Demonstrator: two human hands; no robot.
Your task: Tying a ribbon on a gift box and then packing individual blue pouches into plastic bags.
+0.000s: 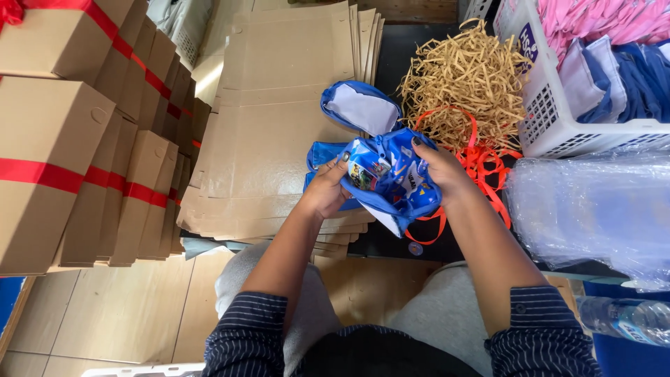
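A small blue fabric bag (pixel 380 157) with a printed front and a white-lined open flap is held over a stack of flat cardboard sheets (pixel 279 112). My left hand (pixel 326 190) grips the bag's left side, thumb on the printed panel. My right hand (pixel 438 166) holds its right side, fingers curled over the top edge. Both hands are shut on the bag.
Rows of closed brown boxes with red ribbon (pixel 84 160) stand at the left. Shredded paper filler (pixel 467 77) and loose orange ribbon (pixel 485 167) lie behind the bag. A white basket (pixel 551 119) of pink and blue fabric and clear plastic bags (pixel 593 209) sit right. A water bottle (pixel 624 320) lies lower right.
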